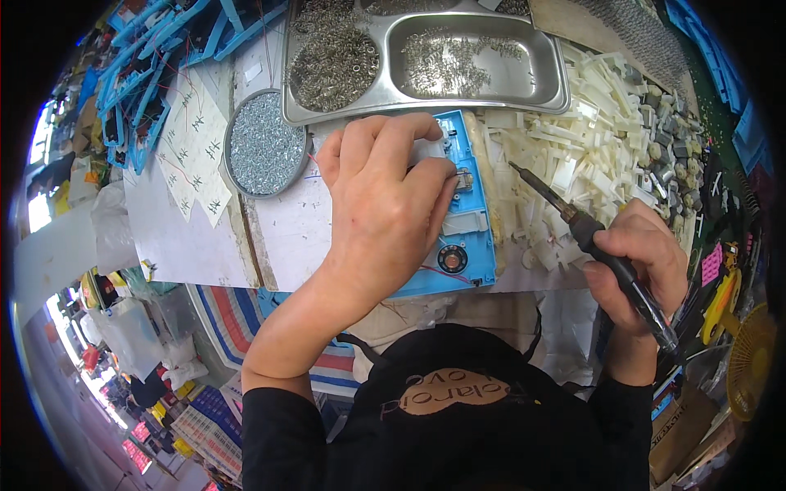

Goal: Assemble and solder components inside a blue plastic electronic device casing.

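My left hand (pixel 381 196) is bent over a light-blue plastic casing (pixel 473 221) at the table's near edge. Its thumb and fingers curl around a pale part inside the casing, mostly hidden by the hand. A round black speaker (pixel 452 259) with a copper-coloured centre sits in the casing's near end, a thin red wire beside it. To the right, my right hand (pixel 643 266) grips the black handle of a soldering iron (pixel 583 229). The iron's dark metal tip points away and to the left, over white plastic pieces, apart from the casing.
A steel compartment tray (pixel 559 69) of small metal parts stands behind the casing. Left of it is a round dish (pixel 232 168) of tiny silvery pieces. White plastic parts (pixel 585 139) pile up at right. Blue frames (pixel 135 90) with red wires lie far left. A yellow fan (pixel 752 352) stands right.
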Demonstrator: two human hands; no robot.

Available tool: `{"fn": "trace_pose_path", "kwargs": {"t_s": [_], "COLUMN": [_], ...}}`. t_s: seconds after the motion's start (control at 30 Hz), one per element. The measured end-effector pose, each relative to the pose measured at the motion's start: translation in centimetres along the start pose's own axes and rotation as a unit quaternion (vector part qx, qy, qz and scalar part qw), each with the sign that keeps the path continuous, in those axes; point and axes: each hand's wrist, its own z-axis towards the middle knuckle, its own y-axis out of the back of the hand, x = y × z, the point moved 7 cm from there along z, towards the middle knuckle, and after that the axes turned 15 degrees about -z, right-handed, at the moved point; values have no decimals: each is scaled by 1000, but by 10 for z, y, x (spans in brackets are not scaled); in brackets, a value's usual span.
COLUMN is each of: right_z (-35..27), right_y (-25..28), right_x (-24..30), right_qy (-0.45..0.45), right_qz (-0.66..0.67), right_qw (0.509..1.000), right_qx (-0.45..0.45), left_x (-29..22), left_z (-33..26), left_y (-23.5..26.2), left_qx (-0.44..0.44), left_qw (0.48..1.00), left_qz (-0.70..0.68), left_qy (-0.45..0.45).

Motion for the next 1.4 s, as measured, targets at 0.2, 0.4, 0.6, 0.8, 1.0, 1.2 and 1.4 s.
{"fn": "trace_pose_path", "kwargs": {"t_s": [0.2, 0.4, 0.6, 0.8, 1.0, 1.2, 1.4], "right_z": [0, 0, 0, -2, -4, -4, -1], "right_y": [-2, -6, -8, -15, -18, -25, -25], "right_x": [1, 1, 2, 6, 6, 6, 8], "right_qy": [-4, -2, -7, 9, 17, 23, 24], "right_qz": [1, 3, 8, 8, 9, 11, 11], "right_qw": [1000, 1000, 1000, 1000, 1000, 1000, 1000], "right_qx": [-3, -7, -2, -5, -4, -10, -1], "left_x": [1, 3, 4, -2, -5, -6, -8], "left_z": [-1, -4, -10, -11, -9, -9, -6], "left_y": [0, 1, 3, -5, -8, -10, -11], "left_qx": [-7, -19, -39, -11, -6, 6, 14], "left_qw": [1000, 999, 998, 1000, 1000, 1000, 1000], "left_qz": [-5, -17, -34, 2, 2, -1, 0], "left_qy": [-6, -24, -21, -12, -11, -4, -11]}}
